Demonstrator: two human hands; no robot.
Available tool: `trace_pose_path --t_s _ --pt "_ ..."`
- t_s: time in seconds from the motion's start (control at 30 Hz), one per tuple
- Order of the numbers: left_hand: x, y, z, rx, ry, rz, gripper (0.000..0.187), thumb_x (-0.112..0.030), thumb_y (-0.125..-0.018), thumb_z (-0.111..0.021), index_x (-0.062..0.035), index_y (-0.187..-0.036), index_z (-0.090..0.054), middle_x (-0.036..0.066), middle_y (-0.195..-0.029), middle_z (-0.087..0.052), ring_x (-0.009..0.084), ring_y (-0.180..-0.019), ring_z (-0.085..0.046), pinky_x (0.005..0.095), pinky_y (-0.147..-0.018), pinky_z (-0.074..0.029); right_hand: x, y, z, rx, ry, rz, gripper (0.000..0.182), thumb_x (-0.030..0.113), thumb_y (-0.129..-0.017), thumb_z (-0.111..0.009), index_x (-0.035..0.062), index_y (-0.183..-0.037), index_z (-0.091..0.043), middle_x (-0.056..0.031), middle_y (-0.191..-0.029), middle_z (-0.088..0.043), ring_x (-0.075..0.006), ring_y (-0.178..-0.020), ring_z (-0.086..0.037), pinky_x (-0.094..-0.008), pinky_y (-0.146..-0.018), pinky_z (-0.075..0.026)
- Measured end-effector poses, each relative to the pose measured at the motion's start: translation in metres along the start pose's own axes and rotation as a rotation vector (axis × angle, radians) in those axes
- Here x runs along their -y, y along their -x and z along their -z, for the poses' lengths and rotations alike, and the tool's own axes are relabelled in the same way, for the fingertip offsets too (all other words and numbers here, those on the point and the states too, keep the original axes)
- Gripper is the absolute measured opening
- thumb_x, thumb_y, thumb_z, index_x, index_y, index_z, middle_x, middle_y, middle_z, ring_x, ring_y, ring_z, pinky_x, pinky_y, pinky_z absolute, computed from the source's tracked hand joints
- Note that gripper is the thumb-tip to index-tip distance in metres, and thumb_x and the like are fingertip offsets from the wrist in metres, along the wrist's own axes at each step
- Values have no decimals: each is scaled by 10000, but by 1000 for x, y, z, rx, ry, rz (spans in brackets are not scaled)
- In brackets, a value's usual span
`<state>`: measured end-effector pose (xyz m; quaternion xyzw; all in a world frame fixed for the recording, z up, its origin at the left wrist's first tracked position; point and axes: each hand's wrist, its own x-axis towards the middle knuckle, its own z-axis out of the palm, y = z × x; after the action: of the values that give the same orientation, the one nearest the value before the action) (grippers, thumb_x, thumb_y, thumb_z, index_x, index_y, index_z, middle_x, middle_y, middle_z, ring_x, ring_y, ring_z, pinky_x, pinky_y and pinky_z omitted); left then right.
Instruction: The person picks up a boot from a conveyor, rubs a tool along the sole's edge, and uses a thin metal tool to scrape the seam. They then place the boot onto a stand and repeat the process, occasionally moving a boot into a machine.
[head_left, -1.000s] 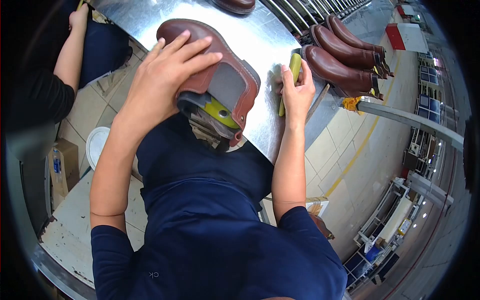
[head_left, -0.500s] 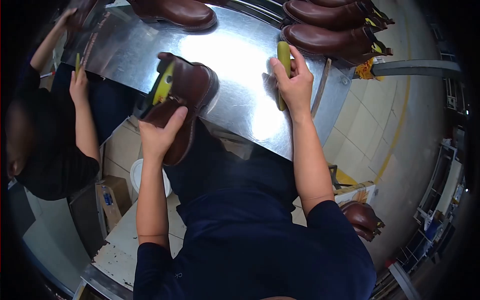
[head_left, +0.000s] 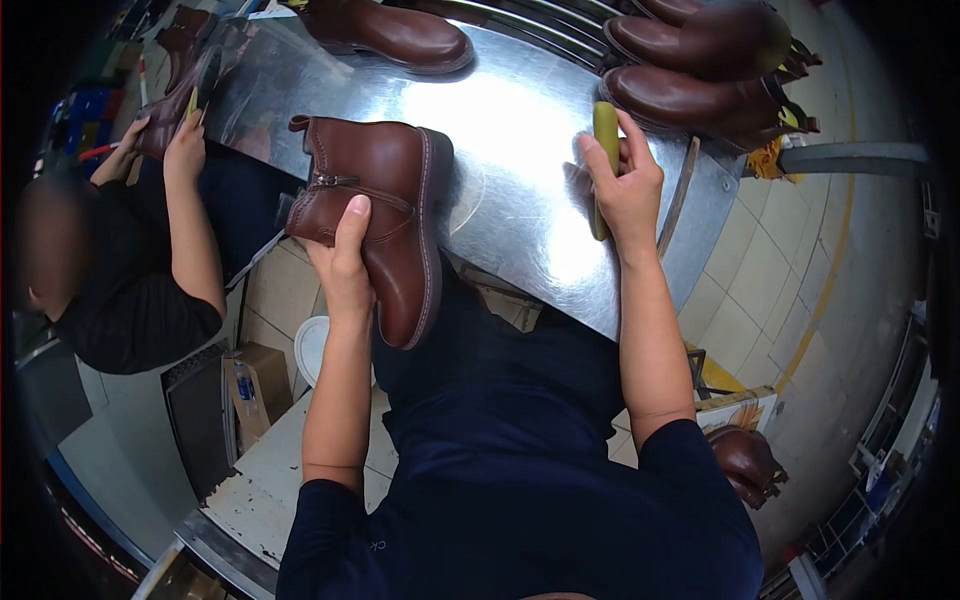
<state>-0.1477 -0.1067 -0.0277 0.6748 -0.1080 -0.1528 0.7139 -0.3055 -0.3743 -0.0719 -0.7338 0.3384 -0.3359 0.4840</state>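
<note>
Head view: the brown ankle boot (head_left: 392, 165) is in the left hand (head_left: 345, 275), over the near edge of the counter (head_left: 520, 185), its side zip showing, toe pointing back toward the person's lap and sole facing right. Whether the heel touches the metal cannot be told. That hand is wrapped around the upper, thumb pressed just below the zip, fingers hidden underneath. By its looks the boot should be fairly weighty for one hand, stiff along the sole and heel, with more give in the shaft; the smooth, glossy leather may slip and would likely scuff, so the instep by the thumb or the firm heel seems the surest hold. The right hand (head_left: 630, 190), well apart, is curled around a green tool (head_left: 605, 130). Bright metal stretches between the two hands, giving the widest room. Space looks tighter at the far right, where a row of boots (head_left: 680, 92) sits just beyond the tool, and beside a thin brown strip (head_left: 680, 195). Another boot (head_left: 405, 38) lies by the far edge; at left, another person (head_left: 130, 315) sits close.
</note>
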Motion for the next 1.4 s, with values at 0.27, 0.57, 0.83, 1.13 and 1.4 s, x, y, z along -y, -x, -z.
trace_pose_path --t_s 0.27,0.57,0.83,1.13,1.4 --pt "-15 16 -6 -79 -160 39 371 -313 -883 -825 14 -1039 -744 102 -996 -766 175 -906 -714 350 -805 -568 12 9 -6 14 -184 -118 376 134 -1051 -606 35 -1413 -592 13 -773 -589 -85 -603 -549 -212 -531 -441" --pt "-98 96 117 -493 -58 -207 474 -312 -887 -824 -4 -1218 -685 70 -1125 -724 167 -1041 -671 353 -947 -540 -6 -3 2 -39 129 -38 556 311 -1029 -721 -4 -1464 -573 -102 -834 -690 -130 -622 -592 -274 -552 -490" --pt "-266 301 262 -1745 -900 -599 592 -445 -855 -843 68 -1135 -751 182 -1098 -778 263 -1071 -730 395 -942 -553 29 17 1 -65 158 -42 611 393 -1038 -694 -35 -1456 -571 -105 -847 -682 -141 -614 -585 -283 -548 -503" --pt "-330 424 483 -2334 -1153 731 741 -678 -805 -706 -46 -1186 -776 187 -1246 -750 348 -1173 -719 462 -991 -559 -6 2 1 -32 61 3 592 371 -1045 -688 -27 -1465 -566 -100 -847 -668 -132 -623 -577 -269 -555 -495" --pt "-320 408 482 -2248 -1281 732 1108 -685 -843 -721 113 -1518 -354 265 -1316 -694 400 -1202 -697 466 -1023 -543 8 10 8 -38 121 -55 575 357 -1049 -686 -17 -1469 -566 -87 -862 -668 -122 -626 -574 -261 -555 -494"
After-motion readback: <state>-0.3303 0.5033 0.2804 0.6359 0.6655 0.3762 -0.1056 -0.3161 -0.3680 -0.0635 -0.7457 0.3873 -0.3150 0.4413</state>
